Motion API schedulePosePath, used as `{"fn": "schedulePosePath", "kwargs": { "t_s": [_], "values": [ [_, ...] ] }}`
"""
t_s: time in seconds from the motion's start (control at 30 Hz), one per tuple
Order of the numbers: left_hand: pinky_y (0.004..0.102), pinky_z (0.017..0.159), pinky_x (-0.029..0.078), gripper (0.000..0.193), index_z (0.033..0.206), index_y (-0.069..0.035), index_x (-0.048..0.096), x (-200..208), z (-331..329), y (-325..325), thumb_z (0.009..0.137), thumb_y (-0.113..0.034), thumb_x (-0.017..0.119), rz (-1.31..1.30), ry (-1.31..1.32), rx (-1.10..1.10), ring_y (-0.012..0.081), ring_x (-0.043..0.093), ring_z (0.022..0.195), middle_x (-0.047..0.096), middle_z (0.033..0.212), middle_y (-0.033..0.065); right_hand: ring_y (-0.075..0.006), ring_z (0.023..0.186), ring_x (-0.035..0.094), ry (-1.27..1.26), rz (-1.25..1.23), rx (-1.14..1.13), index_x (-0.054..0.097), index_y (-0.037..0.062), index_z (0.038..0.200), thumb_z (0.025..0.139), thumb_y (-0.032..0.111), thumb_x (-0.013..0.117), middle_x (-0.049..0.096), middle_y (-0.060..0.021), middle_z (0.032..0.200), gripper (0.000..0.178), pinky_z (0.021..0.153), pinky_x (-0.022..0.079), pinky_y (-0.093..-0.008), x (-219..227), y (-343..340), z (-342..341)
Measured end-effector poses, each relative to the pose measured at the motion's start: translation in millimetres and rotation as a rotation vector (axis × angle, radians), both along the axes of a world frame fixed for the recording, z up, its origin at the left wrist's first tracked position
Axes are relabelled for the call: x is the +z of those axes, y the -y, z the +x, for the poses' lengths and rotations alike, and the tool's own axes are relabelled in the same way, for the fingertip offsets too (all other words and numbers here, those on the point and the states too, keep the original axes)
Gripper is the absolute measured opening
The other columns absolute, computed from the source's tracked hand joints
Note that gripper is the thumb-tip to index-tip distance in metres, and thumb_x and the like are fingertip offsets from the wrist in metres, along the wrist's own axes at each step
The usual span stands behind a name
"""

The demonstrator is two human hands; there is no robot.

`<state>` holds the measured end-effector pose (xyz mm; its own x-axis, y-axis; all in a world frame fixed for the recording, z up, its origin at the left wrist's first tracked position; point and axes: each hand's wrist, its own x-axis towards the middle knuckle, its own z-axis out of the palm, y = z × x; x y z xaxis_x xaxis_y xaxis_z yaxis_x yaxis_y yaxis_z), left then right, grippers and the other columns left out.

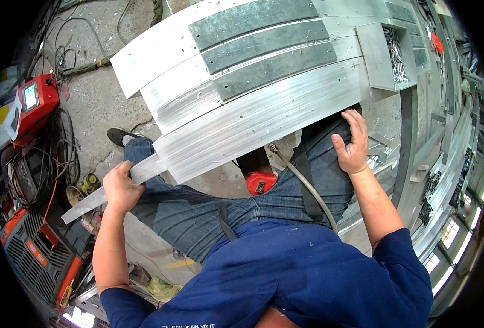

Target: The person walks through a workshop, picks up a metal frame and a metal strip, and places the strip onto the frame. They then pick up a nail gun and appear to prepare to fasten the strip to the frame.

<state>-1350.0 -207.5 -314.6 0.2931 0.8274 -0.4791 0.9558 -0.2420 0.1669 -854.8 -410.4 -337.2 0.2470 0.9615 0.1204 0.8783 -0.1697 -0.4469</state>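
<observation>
Our left hand (120,187) grips a long flat aluminium strip (97,198), fingers wrapped tight around it where it juts out from under the stack of aluminium profiles (264,117), low on the stack's left end. The strip is bare, dull silver and straight-edged, slanting down toward the welding machines (31,106) and tangled cables on the concrete floor (89,104) left of the stack. We judge the strip to be only partly drawn out or slid in: one end is free in our grasp, the other is hidden beneath the stack.

The stack itself is ribbed, bright extruded metal dusted with shavings, and three grey flat steel bars (264,41) lie side by side on its upper face. At the stack's right end sits an open metal box (387,54) holding a heap of small screws. Below the stack, a grey hose (302,180) runs across our denim-clad leg, beside a red tool (260,182).

Our right hand (351,142) rests flat on our knee just under the stack's right end, fingers spread and holding nothing.
</observation>
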Motion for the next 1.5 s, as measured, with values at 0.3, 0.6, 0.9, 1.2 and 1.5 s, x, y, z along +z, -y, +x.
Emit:
{"fn": "schedulePosePath", "kwargs": {
  "t_s": [0.3,0.6,0.9,1.2,1.5],
  "values": [
    [0.0435,0.071,0.049,0.022,0.076,-0.003,0.058,-4,4,-1,0.057,-0.008,0.070,0.009,0.022,0.009,0.0399,0.062,0.080,0.063,0.079,0.0177,-0.0388,0.121,0.052,-0.003,-0.017,-0.011,0.058,-0.0018,0.121,0.089,0.048,0.064,0.057,-0.0201,0.125,0.060,0.105,0.039,-0.0458,0,1,0],
    [0.0432,0.074,0.051,0.028,0.084,-0.001,0.065,0,0,-3,0.057,-0.006,0.070,-0.010,-0.006,-0.005,0.0412,0.064,0.081,0.065,0.081,0.0223,-0.0395,0.120,0.052,0.002,-0.010,-0.014,0.058,-0.0019,0.121,0.088,0.049,0.064,0.057,-0.0203,0.124,0.060,0.104,0.039,-0.0468,1,0,-1],
    [0.0434,0.073,0.050,0.026,0.082,-0.001,0.063,2,4,-4,0.058,-0.006,0.069,-0.023,0.009,0.008,0.0415,0.064,0.081,0.065,0.081,0.0222,-0.0395,0.119,0.052,0.006,-0.010,-0.001,0.058,-0.0018,0.121,0.089,0.049,0.064,0.058,-0.0200,0.124,0.060,0.104,0.039,-0.0468,0,1,0],
    [0.0430,0.071,0.050,0.023,0.076,-0.002,0.059,-5,0,-5,0.056,-0.008,0.071,-0.012,0.046,-0.004,0.0392,0.063,0.080,0.063,0.078,0.0179,-0.0397,0.119,0.053,-0.012,-0.015,-0.004,0.059,-0.0012,0.119,0.089,0.047,0.063,0.059,-0.0201,0.122,0.057,0.104,0.040,-0.0466,1,1,2],
    [0.0433,0.071,0.050,0.027,0.080,-0.003,0.062,-36,-10,-9,0.055,-0.007,0.071,-0.033,0.107,-0.023,0.0391,0.063,0.080,0.064,0.080,0.0170,-0.0402,0.118,0.053,-0.008,-0.014,0.005,0.060,-0.0016,0.118,0.089,0.045,0.063,0.059,-0.0206,0.121,0.054,0.104,0.040,-0.0467,2,0,2]
  ]
}}
